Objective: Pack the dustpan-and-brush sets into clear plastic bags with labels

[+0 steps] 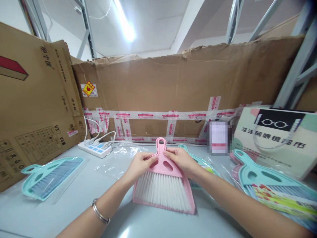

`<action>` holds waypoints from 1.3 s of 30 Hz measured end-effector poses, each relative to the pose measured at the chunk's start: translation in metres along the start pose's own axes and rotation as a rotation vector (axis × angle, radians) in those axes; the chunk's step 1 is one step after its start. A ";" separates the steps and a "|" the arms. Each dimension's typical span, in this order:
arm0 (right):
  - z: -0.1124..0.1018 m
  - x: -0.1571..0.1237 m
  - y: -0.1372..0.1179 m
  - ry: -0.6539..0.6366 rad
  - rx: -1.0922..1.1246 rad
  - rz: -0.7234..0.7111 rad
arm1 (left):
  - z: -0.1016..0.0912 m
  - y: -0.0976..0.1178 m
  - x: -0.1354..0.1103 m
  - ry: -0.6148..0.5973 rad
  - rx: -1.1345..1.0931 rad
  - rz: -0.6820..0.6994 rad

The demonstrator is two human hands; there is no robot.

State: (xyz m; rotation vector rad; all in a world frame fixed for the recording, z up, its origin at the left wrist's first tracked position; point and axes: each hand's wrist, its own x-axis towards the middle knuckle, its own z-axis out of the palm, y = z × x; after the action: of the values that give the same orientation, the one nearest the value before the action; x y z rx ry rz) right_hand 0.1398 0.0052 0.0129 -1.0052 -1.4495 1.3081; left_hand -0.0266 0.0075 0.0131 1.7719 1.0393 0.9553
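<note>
In the middle of the head view, a pink hand brush (165,167) with white bristles lies nested in a pink dustpan (189,198), handles together and pointing away from me. My left hand (141,163) grips the set at the left of its neck, thumb on top. On the right side, my right hand (182,160) holds the same neck, its fingers partly hidden. Behind my right forearm, a turquoise brush and dustpan set (199,160) in clear wrap is partly covered.
At the left lies a wrapped turquoise brush and dustpan set (53,177). More turquoise sets (269,178) are stacked at the right before a paper bag (274,142). A white power strip (95,148), clear plastic wrap (111,162) and a tall cardboard wall (153,86) stand toward the back.
</note>
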 end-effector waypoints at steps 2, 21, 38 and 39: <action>-0.002 0.000 0.001 0.017 -0.004 0.019 | 0.002 0.000 -0.001 -0.004 -0.006 0.009; -0.005 0.002 0.008 -0.004 0.064 0.106 | 0.007 -0.007 -0.001 -0.008 0.009 -0.060; -0.010 0.003 0.011 -0.010 -0.093 0.001 | -0.002 -0.010 0.004 -0.016 -0.087 -0.030; -0.010 0.003 0.011 0.015 -0.113 -0.004 | -0.003 -0.010 0.003 -0.045 -0.121 -0.042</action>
State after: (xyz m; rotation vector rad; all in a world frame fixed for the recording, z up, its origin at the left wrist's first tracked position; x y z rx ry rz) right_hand 0.1488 0.0121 0.0022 -1.0826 -1.5274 1.2244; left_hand -0.0311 0.0140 0.0055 1.6582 0.9665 0.9287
